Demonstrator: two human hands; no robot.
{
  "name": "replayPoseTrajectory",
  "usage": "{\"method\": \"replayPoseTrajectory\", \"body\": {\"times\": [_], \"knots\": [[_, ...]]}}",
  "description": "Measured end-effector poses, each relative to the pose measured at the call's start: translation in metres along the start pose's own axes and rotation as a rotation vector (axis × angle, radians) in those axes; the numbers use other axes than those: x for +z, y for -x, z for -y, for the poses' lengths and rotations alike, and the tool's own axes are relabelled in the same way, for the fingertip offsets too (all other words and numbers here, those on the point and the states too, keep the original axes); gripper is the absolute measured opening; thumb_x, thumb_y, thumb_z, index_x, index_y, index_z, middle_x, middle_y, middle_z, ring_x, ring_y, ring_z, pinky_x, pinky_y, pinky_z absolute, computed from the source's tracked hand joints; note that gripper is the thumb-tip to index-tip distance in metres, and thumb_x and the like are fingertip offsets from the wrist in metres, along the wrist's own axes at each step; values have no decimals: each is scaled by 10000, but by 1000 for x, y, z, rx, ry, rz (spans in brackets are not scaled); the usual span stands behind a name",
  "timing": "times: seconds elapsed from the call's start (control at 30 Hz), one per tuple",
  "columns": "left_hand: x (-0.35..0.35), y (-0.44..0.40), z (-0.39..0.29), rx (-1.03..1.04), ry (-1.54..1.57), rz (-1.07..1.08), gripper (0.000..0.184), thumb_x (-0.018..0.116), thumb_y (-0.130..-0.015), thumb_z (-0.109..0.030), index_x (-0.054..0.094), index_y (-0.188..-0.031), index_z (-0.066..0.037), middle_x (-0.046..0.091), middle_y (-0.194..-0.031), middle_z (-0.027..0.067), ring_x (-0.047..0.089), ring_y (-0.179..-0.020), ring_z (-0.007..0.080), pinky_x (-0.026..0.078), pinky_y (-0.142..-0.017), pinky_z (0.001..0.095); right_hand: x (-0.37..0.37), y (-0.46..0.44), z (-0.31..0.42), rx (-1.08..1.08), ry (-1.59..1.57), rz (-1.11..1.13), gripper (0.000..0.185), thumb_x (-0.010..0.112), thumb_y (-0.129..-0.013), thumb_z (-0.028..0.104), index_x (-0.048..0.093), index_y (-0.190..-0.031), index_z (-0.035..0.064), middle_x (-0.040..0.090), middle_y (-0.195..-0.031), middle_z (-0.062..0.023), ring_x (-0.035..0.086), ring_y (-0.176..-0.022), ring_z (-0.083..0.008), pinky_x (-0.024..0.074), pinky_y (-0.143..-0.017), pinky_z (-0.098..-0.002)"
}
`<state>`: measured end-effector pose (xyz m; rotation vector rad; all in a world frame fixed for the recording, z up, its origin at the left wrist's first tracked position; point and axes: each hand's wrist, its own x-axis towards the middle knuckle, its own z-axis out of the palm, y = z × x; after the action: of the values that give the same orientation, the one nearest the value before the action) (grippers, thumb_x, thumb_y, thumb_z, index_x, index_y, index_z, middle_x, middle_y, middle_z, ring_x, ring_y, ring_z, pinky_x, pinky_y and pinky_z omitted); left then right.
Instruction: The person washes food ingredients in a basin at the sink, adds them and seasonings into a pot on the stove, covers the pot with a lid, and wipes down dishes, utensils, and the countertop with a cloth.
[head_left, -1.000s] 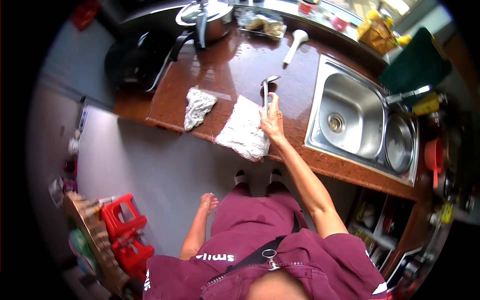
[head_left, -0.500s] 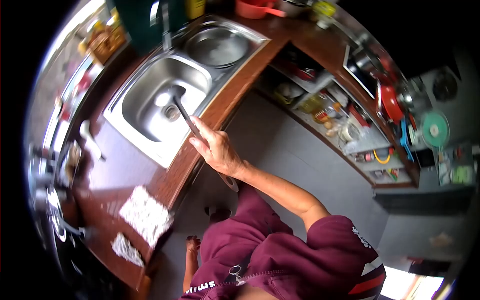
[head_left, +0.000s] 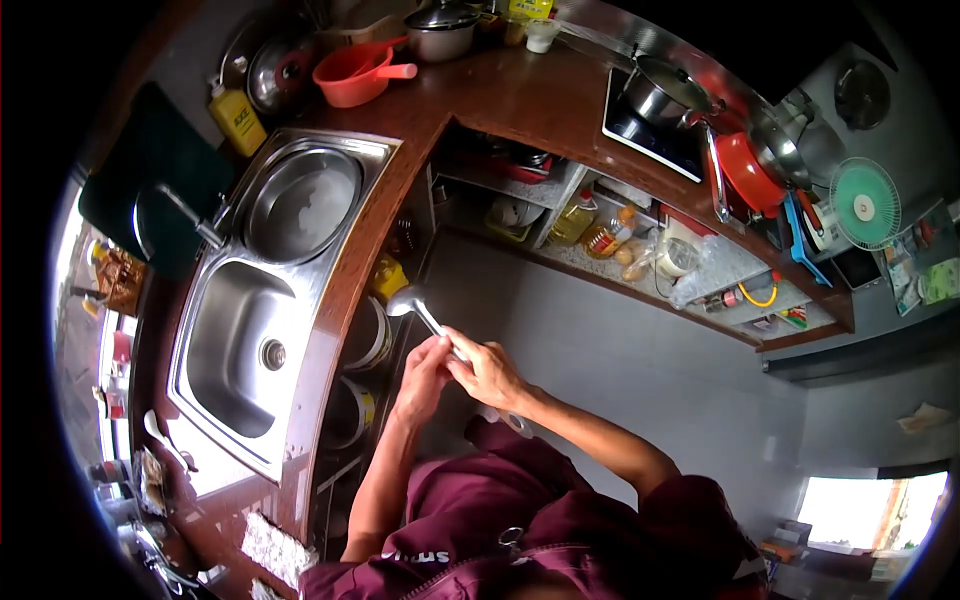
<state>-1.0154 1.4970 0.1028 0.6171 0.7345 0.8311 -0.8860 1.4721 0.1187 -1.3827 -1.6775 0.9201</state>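
Observation:
A metal ladle [head_left: 428, 318] is held in front of my body, its bowl pointing up and left, beside the counter edge. My right hand [head_left: 487, 374] wraps round its handle, and the handle's end shows below that hand. Close against it, my left hand [head_left: 426, 372] has its fingers pinched at the handle. The steel sink [head_left: 235, 345] lies to the left, with a round basin [head_left: 303, 205] holding some water above it. A white cloth [head_left: 276, 550] rests on the counter at the lower left.
Red pans [head_left: 352, 78] and a lidded pot [head_left: 443, 35] stand on the back counter. Another pot [head_left: 664, 92] sits on the cooktop [head_left: 640, 135]. Below are open shelves [head_left: 600, 255] with bottles. A white spoon [head_left: 163, 438] lies left of the sink, and a green fan [head_left: 865, 204] stands right.
The view has turned right, from the cloths past the sink toward the cooktop. My right hand has carried the ladle off the counter, and my left hand has come up to it.

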Motion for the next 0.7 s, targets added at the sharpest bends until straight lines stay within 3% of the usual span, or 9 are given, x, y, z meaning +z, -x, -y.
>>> {"method": "replayPoseTrajectory", "body": {"times": [0.1, 0.2, 0.27, 0.33, 0.47, 0.53, 0.6, 0.67, 0.7], "knots": [[25, -57, 7, -29, -189, 85, 257, 536, -878, -265, 575, -721, -66, 563, -620, -5, 497, -553, 55, 381, -525, 187, -53, -4, -17, 50, 109, -77, 513, 583, -777, 118, 401, -1248, 24, 596, -767, -175, 606, -651, -306, 476, -560, -371], [58, -109, -1, -78, -256, 109, 258, 559, -864, -302, 615, -776, -66, 557, -599, -8, 504, -531, 56, 391, -511, 179, -109, -8, -14, 133, 180, -258, 538, 613, -797, 210, 401, -1275, 85, 543, -948, -115, 603, -683, -218, 493, -595, -323], [65, -156, -9, -67, -361, 133, 262, 553, -867, -314, 621, -796, -71, 554, -590, -9, 516, -520, 58, 402, -498, 182, -135, -6, -41, 85, 239, -467, 504, 618, -796, 190, 428, -1251, 86, 536, -902, -110, 588, -643, -194, 490, -580, -313], [80, -205, -28, -62, -429, 188, 258, 553, -867, -311, 614, -793, -71, 554, -597, -5, 524, -515, 64, 414, -495, 189, -161, 3, -72, 206, 229, -538, 459, 622, -792, 168, 463, -1213, 80, 531, -892, -109, 578, -615, -188, 484, -566, -314], [109, -319, -65, -21, -525, 236, 258, 559, -860, -323, 608, -786, -81, 558, -602, -9, 516, -502, 73, 408, -475, 189, -196, 29, -130, 304, 456, -580, 313, 585, -796, 127, 524, -1096, 60, 544, -839, -118, 572, -651, -277, 467, -573, -379], [118, -391, -80, 21, -574, 241, 238, 559, -863, -292, 609, -781, -74, 563, -608, -3, 531, -492, 84, 429, -453, 201, -206, 37, -148, 426, 494, -552, 289, 573, -798, 134, 524, -1075, 67, 551, -854, -126, 571, -685, -311, 464, -585, -408], [128, -461, -92, 34, -652, 154, 235, 561, -860, -293, 609, -772, -79, 561, -594, -3, 521, -472, 81, 405, -431, 200, -209, 38, -162, 583, 530, -524, 280, 576, -793, 133, 531, -1062, 68, 561, -852, -130, 574, -703, -323, 463, -589, -417], [129, -533, -100, 67, -657, 260, 236, 561, -858, -291, 606, -763, -80, 551, -567, -5, 504, -444, 78, 370, -398, 205, -207, 38, -171, 764, 566, -487, 287, 595, -780, 125, 545, -1056, 62, 572, -833, -130, 579, -704, -315, 465, -585, -408], [128, -573, -99, 58, -675, 194, 238, 560, -857, -288, 602, -756, -77, 546, -557, -3, 496, -432, 77, 352, -384, 206, -206, 38, -177, 823, 535, -446, 303, 606, -776, 154, 548, -1062, 75, 577, -858, -134, 584, -731, -323, 469, -606, -424]]}}
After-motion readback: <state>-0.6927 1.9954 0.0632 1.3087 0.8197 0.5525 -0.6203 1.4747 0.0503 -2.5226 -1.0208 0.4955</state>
